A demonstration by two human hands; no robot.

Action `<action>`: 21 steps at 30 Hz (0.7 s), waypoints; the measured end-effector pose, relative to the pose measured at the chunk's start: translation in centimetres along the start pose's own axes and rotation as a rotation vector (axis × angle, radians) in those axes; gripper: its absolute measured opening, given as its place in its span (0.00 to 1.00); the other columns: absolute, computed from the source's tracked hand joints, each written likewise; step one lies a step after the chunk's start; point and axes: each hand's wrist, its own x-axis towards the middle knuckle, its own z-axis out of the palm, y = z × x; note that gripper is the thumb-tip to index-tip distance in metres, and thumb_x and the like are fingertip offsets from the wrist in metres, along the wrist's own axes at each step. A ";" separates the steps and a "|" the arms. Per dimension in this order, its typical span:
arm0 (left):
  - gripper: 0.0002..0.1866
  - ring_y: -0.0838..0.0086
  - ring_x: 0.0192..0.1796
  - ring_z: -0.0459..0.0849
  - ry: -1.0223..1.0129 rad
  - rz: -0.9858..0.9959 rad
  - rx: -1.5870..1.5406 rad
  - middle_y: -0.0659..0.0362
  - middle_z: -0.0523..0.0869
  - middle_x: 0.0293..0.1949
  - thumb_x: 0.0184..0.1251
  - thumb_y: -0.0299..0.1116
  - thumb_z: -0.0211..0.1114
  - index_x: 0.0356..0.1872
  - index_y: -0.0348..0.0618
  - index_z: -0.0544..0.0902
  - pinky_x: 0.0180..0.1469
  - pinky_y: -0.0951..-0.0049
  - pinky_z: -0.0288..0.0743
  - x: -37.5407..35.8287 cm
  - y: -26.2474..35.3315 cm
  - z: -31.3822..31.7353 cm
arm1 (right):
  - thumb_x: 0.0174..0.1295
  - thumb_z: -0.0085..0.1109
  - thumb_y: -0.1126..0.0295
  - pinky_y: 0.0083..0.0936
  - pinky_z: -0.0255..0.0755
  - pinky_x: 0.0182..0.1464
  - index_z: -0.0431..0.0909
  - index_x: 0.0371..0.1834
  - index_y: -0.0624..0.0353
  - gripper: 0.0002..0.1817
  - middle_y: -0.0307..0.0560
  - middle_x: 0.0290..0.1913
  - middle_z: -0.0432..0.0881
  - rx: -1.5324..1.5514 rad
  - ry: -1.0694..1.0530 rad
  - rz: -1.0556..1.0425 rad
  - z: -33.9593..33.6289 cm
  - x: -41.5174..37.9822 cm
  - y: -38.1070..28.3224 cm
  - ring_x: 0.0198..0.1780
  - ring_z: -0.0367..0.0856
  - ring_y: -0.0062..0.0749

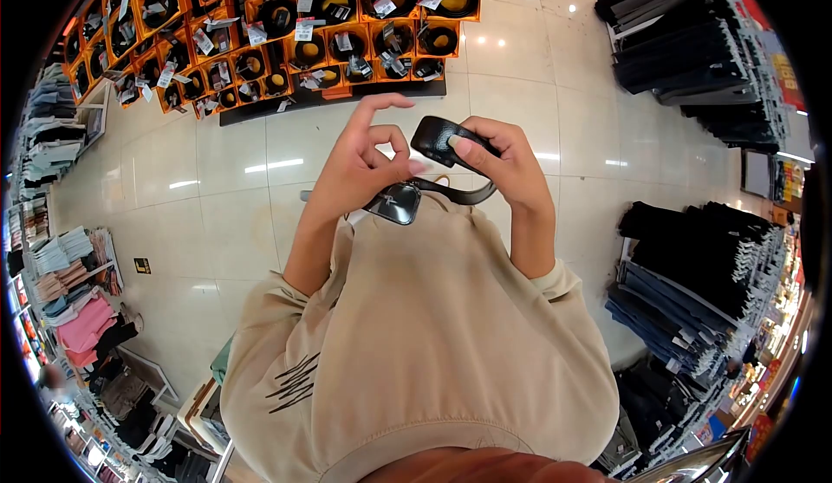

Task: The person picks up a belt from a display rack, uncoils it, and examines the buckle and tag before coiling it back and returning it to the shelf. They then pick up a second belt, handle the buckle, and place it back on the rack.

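A black leather belt [468, 195] hangs in loops in front of the beige top. My right hand [503, 158] is closed on a folded length of it, thumb on top. The belt's dark, shiny buckle [396, 203] lies below my left hand [366, 158]. On that hand the index finger is raised and curved, while the thumb and the other fingers bend inward near the belt. Whether they pinch any part of it is hard to make out.
An orange display rack [347, 28] of coiled, tagged belts stands ahead. Dark trousers [693, 240] hang at the right, with more above them. Folded clothes [65, 253] fill shelves at the left. Pale tiled floor [234, 197] lies between them.
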 end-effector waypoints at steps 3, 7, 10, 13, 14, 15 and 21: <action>0.23 0.76 0.26 0.79 -0.211 0.153 0.638 0.60 0.78 0.24 0.51 0.29 0.77 0.47 0.40 0.78 0.25 0.77 0.67 0.4 1.6 0.0 | 0.68 0.58 0.66 0.16 0.58 0.26 0.80 0.35 0.63 0.11 0.30 0.25 0.72 0.086 -0.264 0.073 -1.1 0.2 -0.2 0.27 0.63 0.11; 0.22 0.63 0.28 0.79 -0.253 0.279 0.828 0.55 0.80 0.27 0.48 0.35 0.78 0.44 0.43 0.79 0.31 0.68 0.72 0.1 2.7 0.9 | 0.68 0.58 0.65 0.17 0.59 0.27 0.79 0.33 0.62 0.11 0.30 0.23 0.70 -0.074 -0.400 0.096 -2.1 0.5 -1.6 0.27 0.62 0.12; 0.20 0.62 0.24 0.79 -0.238 0.239 0.856 0.55 0.80 0.23 0.53 0.38 0.75 0.43 0.42 0.77 0.27 0.67 0.69 -0.6 2.7 1.4 | 0.66 0.59 0.67 0.18 0.63 0.30 0.79 0.33 0.65 0.11 0.35 0.23 0.73 -0.199 -0.427 0.073 -2.2 0.8 -2.7 0.27 0.65 0.16; 0.18 0.61 0.22 0.78 -0.223 0.235 0.909 0.56 0.79 0.20 0.56 0.38 0.73 0.43 0.42 0.76 0.26 0.67 0.68 -0.6 2.5 2.1 | 0.65 0.58 0.68 0.18 0.65 0.31 0.79 0.33 0.66 0.10 0.37 0.24 0.75 -0.250 -0.409 0.097 -2.1 0.7 -2.9 0.28 0.67 0.17; 0.18 0.61 0.21 0.78 -0.218 0.242 0.926 0.56 0.78 0.19 0.57 0.38 0.72 0.43 0.41 0.76 0.25 0.67 0.68 -0.6 2.4 2.3 | 0.65 0.58 0.68 0.18 0.65 0.31 0.79 0.33 0.66 0.10 0.36 0.24 0.75 -0.259 -0.402 0.099 -2.1 0.7 -2.9 0.28 0.67 0.17; 0.18 0.62 0.21 0.78 -0.247 0.232 0.911 0.56 0.78 0.19 0.57 0.37 0.72 0.44 0.41 0.76 0.25 0.68 0.68 -0.4 2.1 2.1 | 0.65 0.58 0.68 0.18 0.65 0.31 0.79 0.33 0.65 0.10 0.36 0.23 0.75 -0.243 -0.402 0.101 -2.1 0.7 -2.9 0.27 0.66 0.17; 0.18 0.72 0.18 0.75 -0.166 0.226 0.716 0.59 0.76 0.17 0.57 0.30 0.72 0.47 0.39 0.77 0.23 0.75 0.65 0.0 0.0 1.7 | 0.64 0.62 0.65 0.19 0.63 0.31 0.81 0.33 0.63 0.11 0.38 0.27 0.72 -0.174 -0.144 -0.007 -1.6 0.5 -1.5 0.29 0.65 0.18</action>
